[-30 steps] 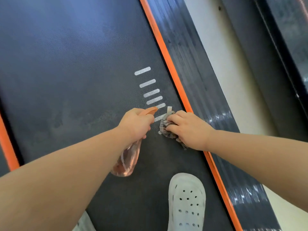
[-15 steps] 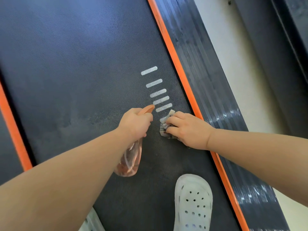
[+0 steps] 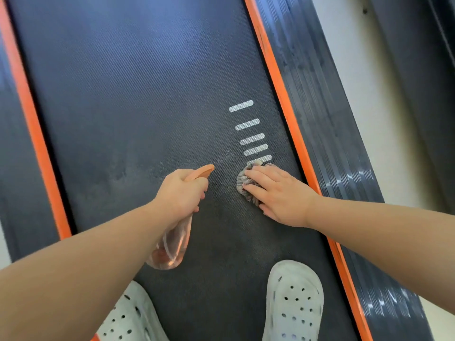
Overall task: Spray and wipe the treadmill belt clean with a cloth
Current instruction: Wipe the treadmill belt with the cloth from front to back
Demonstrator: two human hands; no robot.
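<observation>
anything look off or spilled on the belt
Nothing damaged or askew. One pale, hazy patch lies on the belt, left of the nozzle: it looks like unwiped spray or dust. The right hand presses the cloth farther right, near the white bars.

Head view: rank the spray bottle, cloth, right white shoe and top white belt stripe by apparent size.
1. right white shoe, though nearest the camera and cropped.
2. spray bottle, partly hidden by the left hand.
3. cloth and top white stripe: about alike; the cloth is mostly under the right hand.
</observation>
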